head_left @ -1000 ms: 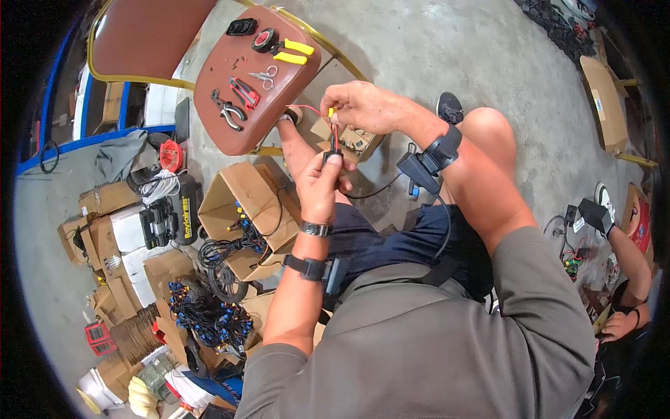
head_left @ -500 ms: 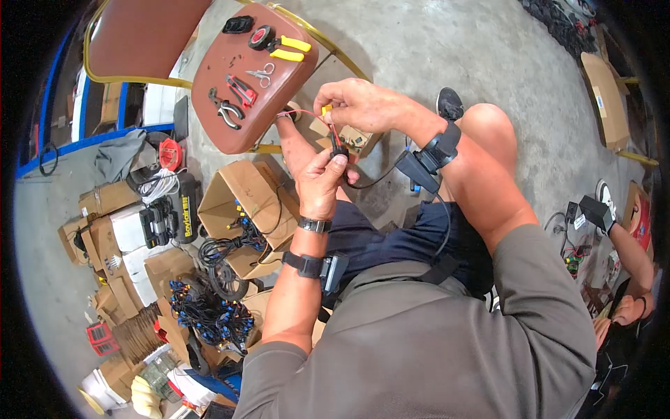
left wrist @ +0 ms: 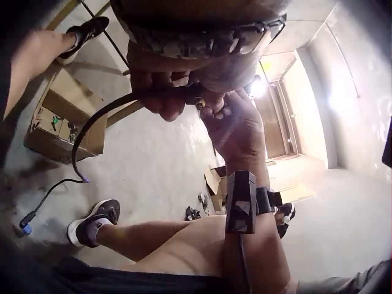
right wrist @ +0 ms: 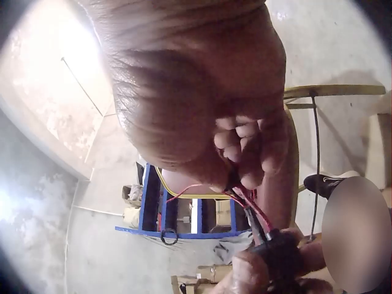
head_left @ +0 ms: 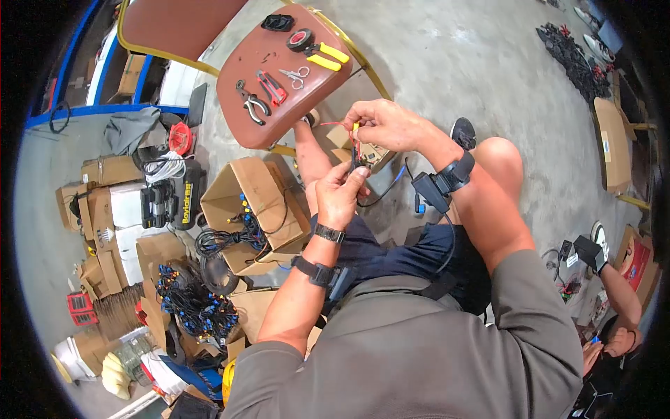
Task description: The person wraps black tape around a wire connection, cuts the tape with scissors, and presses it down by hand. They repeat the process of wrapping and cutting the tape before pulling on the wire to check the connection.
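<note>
My left hand grips a black cylindrical cable housing, thumb along its near side. Red and dark wires come out of its end and run up to my right hand. There the thumb and forefinger pinch the wires close to a small yellow piece, and the other fingers are curled in. One thin red wire sticks out to the left past the fingertips. From the left hand a black cable curves down to a blue plug.
A brown chair ahead bears pliers, a red cutter, scissors, a yellow-handled tool and a tape roll. Open cardboard boxes with bundled cables stand at left. Another person's arm shows at right.
The head view has shifted, so the chair appears farther right. The red wire's loop, wide half a second ago, now looks smaller. Both hands keep their holds.
</note>
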Demonstrator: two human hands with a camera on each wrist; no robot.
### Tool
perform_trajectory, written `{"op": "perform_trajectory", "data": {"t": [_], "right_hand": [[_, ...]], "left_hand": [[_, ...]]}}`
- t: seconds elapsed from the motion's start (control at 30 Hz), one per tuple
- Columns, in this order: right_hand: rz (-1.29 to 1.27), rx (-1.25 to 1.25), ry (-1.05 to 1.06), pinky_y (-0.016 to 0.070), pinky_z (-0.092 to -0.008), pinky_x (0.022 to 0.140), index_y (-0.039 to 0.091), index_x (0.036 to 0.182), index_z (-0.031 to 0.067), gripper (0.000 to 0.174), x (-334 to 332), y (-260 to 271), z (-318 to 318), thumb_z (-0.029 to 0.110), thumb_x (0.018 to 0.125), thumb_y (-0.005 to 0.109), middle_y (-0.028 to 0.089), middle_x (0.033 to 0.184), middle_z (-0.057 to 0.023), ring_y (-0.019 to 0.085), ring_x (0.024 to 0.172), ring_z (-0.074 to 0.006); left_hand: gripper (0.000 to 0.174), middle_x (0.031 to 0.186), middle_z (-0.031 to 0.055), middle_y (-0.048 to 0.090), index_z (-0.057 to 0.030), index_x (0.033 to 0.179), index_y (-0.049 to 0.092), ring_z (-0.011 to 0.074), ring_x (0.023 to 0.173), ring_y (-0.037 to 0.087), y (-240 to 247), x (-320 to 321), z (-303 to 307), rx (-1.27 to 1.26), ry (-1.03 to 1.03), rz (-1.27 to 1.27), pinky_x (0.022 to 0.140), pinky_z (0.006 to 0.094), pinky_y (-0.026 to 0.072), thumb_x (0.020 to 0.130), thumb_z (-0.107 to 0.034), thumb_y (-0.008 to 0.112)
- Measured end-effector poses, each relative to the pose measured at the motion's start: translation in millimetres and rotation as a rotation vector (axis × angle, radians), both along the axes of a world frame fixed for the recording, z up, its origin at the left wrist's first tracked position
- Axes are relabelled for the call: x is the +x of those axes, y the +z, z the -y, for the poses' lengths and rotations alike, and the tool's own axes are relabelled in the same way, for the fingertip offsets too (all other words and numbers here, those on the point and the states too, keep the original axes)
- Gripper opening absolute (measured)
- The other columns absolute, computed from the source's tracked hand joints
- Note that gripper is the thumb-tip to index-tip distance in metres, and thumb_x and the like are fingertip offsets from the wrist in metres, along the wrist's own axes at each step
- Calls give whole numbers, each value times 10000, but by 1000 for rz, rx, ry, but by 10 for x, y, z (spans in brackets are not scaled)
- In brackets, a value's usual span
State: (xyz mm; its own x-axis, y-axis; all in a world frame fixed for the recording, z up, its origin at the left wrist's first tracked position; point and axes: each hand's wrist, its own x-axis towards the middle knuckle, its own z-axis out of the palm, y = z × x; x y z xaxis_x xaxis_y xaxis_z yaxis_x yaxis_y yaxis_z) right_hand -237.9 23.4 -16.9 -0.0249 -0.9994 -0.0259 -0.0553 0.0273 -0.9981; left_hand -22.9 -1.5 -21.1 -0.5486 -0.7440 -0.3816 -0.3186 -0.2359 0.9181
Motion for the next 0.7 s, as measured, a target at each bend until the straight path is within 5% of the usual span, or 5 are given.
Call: {"op": "perform_trajectory", "data": {"t": [0.53, 0.7], "right_hand": [[167, -98, -31, 509, -258, 642, 665, 986, 20, 133, -8, -3, -77, 146, 943, 669, 662, 823, -28, 621, 724, -90], [118, -61, -76, 502, -261, 612, 657, 978, 18, 133, 8, 28, -105, 143, 931, 656, 656, 785, -25, 616, 703, -87]], "left_hand": [[315, 983, 84, 733, -2, 1198, 653, 100, 616, 625, 92, -63, -42, 274, 15, -247, 543, 224, 494, 1018, -260, 624], [299, 924, 50, 713, -1, 1198, 674, 87, 614, 602, 87, -106, -158, 12, -30, -119, 542, 224, 482, 976, -202, 682]]}}
